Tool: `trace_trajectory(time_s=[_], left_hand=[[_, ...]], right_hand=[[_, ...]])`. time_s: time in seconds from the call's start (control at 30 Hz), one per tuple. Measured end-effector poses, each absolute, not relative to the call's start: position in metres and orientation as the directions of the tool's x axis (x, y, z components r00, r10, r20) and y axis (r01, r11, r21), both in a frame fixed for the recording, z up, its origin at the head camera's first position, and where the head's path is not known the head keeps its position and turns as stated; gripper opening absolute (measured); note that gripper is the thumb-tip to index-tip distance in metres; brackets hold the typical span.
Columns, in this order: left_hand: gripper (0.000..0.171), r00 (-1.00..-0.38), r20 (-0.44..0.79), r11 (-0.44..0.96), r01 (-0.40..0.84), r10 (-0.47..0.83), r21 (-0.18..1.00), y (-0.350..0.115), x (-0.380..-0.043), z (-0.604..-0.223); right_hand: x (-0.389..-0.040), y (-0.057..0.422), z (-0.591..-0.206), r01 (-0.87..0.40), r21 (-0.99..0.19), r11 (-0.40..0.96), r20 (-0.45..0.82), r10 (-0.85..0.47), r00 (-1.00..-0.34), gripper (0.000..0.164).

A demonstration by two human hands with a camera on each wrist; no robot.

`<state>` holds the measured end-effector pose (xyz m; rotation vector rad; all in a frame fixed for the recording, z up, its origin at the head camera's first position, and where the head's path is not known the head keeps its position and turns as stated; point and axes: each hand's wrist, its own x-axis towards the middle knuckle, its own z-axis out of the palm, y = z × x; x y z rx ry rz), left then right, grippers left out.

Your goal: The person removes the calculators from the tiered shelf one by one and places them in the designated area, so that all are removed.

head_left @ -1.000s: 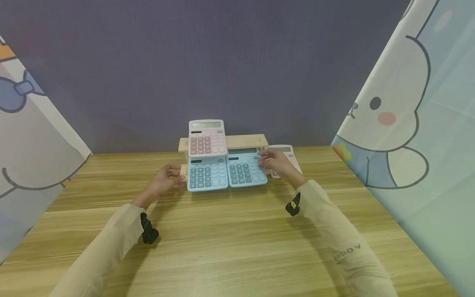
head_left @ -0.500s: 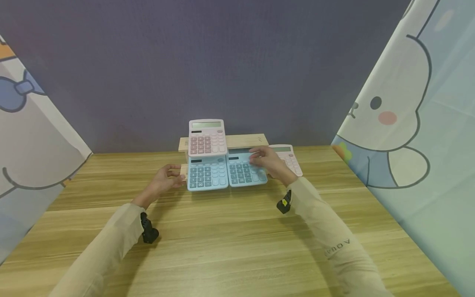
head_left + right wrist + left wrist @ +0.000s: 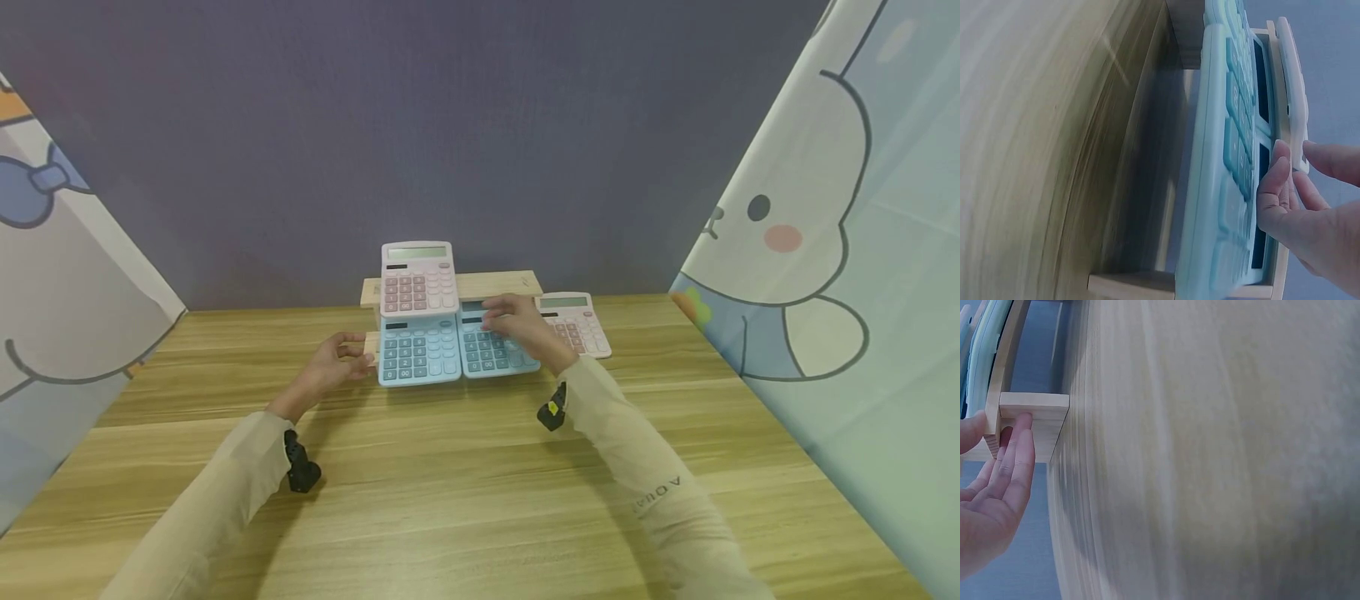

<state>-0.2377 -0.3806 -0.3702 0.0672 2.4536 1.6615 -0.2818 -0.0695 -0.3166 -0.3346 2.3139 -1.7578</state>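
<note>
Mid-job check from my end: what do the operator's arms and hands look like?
Both arms wear long beige fabric sleeves; the right one carries dark lettering, only partly legible. The left hand and right hand wear no gloves. Each wrist bears a compact black device.

"Where does the head view look from?"

"High and well back, facing forward and down: calculators (image 3: 420, 358) small at mid-frame, worktop (image 3: 420, 500) over the lower half, sleeves (image 3: 210, 500) rising from the bottom edge."

"And the left wrist?"

"Near, turned sideways. Worktop fills the centre and right; one end of the rack (image 3: 1035, 400) shows upper left, left fingers (image 3: 1019, 469) on it at the left edge."

"The right wrist?"

"Near and sideways too, looking across the calculators, worktop at left, right fingers (image 3: 1274, 182) at right."

"What do they share?"

"Rack and worktop show in all three views."
</note>
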Motion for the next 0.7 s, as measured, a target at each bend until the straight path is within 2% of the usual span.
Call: trace_trajectory(time_s=[0.17, 0.7], left_hand=[[0.055, -0.983, -0.12, 0.377, -0.06, 0.138, 0.924, -0.38, -0.237, -0.37], [0.057, -0.983, -0.133, 0.374, -0.077, 0.127, 0.924, -0.381, -0.239, -0.371]], right_hand=[[-0.282, -0.077, -0.317, -0.049, -0.961, 0.274, -0.038, -0.304, -0.952, 0.039], [-0.285, -0.103, -0.319, -0.01, -0.982, 0.187, -0.045, -0.291, -0.956, 0.039]])
